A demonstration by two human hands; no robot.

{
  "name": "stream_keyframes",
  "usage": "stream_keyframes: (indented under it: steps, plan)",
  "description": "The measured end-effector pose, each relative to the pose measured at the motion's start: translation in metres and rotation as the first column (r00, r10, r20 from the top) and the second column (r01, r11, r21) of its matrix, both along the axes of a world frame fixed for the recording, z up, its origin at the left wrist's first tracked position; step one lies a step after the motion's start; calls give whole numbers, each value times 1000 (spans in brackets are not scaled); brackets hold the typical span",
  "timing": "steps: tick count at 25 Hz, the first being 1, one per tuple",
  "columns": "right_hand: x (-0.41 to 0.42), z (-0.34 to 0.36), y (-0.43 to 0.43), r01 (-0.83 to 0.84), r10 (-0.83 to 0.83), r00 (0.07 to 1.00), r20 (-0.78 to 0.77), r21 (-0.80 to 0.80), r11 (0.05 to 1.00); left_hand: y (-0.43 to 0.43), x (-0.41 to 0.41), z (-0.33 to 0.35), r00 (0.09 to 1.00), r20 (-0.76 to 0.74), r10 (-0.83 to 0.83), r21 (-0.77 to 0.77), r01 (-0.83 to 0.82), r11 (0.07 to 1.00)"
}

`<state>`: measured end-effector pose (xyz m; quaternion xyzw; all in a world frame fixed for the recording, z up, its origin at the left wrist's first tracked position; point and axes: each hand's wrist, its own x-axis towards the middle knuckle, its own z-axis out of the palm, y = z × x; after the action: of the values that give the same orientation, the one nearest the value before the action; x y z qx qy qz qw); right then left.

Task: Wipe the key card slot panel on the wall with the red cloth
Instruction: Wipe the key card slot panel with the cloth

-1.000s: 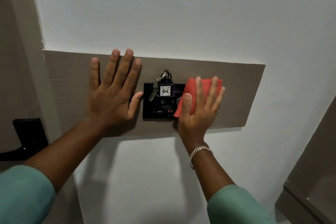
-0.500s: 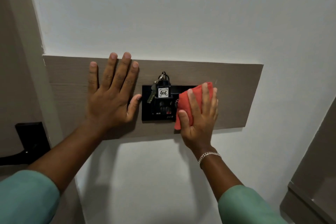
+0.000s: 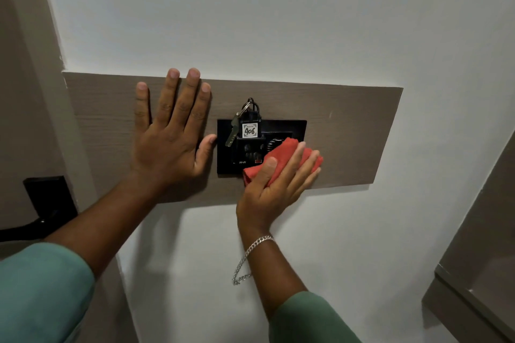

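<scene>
Head view, so everything's seen from above the arms. One red cloth (image 3: pixel 281 164) is bunched up and pinned against the wall under the right hand (image 3: pixel 274 189), fingers laid flat over it with the thumb on its left side, so it's pressed more than pinched. It's sitting on the lower right corner of the black key card panel (image 3: pixel 284 127), spilling past the panel's bottom edge onto the wooden board (image 3: pixel 356 133) the panel is mounted on. The left hand (image 3: pixel 170 142) is spread wide and flat on the board, nothing held, with the thumb tip just touching the panel's left edge.

Compared with half a second back, the cloth has been dragged down and tilted: it was upright over the right half of the panel, and now it's slanted along the bottom right, so the dial and the top right part of the panel are uncovered. The left hand hasn't been shifted much at all.

Count-wise: one panel, one cloth, one key tag (image 3: pixel 250 130) marked 406 stuck in the slot with one key (image 3: pixel 232 131) hanging off its ring, two hands, one bracelet (image 3: pixel 257 243) on the right wrist.
</scene>
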<state>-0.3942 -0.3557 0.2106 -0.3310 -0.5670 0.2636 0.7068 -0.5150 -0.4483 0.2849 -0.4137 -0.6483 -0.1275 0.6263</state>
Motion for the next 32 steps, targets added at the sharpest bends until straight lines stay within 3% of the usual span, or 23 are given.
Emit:
stream_keyframes:
  steps: [3, 8, 12, 14, 17, 19, 22, 26, 29, 32]
  plan:
    - [17, -26, 15, 15, -56, 977, 206, 198, 980, -1, 0, -1, 1000, 0, -11, 4, 11, 1000]
    - [12, -9, 33, 45, -44, 999, -29, 47, 998, 0, -1, -1, 1000, -6, -16, 11, 16, 1000]
    - [28, -29, 46, 26, -125, 962, 243, 373, 927, 0, -1, -1, 1000, -3, -16, 11, 16, 1000]
    - [40, -29, 60, 54, -122, 971, 207, 304, 951, 1, 0, -1, 1000, -7, -12, 13, 12, 1000]
    - [42, -8, 60, 44, -44, 999, -3, 115, 992, 1, -1, 0, 1000, -1, -11, 9, 11, 1000]
    - [35, 10, 52, -1, -1, 1000, 9, 275, 961, 0, -1, -1, 1000, 0, -13, 7, 13, 1000]
    - [31, 23, 51, -43, -116, 961, 253, 547, 836, 0, 0, 0, 1000, 10, -22, 2, 22, 1000]
    - [55, 14, 74, -109, -216, 893, 394, 656, 747, -1, 2, 0, 1000, 15, -4, -2, 4, 1000]
    - [67, 10, 73, -105, -121, 929, 349, 562, 820, -3, 3, 2, 1000, 16, -9, -1, 9, 1000]
    - [55, 18, 44, -114, 56, 985, 165, 366, 923, -2, 4, -1, 1000, 15, -1, -4, 1, 1000]
